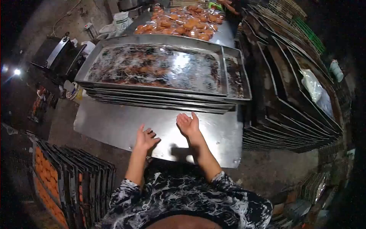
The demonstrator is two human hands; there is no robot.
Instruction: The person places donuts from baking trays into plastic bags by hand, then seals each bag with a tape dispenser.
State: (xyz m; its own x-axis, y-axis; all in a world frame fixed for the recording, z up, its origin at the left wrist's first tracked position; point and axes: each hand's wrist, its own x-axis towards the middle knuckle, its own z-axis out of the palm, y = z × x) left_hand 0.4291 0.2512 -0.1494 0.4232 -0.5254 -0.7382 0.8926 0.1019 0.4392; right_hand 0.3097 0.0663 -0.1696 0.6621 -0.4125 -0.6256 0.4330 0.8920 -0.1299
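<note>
My left hand [146, 138] is palm up with its fingers spread, over the near part of the metal table [103, 120], and holds nothing. To its right, my right hand [187, 124] is turned palm up too, fingers out and thumb apart, just short of the stacked trays. That stack of shallow metal baking trays [164, 93] lies across the table in front of both hands. The top tray [152, 65] has a worn, blotchy dark and whitish bottom, and a second narrow section shows at its right end. Neither hand touches the trays.
Bagged orange-brown buns [183, 23] are heaped at the table's far end, near another person's hand [228, 5]. A tall pile of dark trays [282, 95] stands at the right, with a plastic bag [314, 86] on it. Lower left is a rack [72, 179] of bread-filled trays.
</note>
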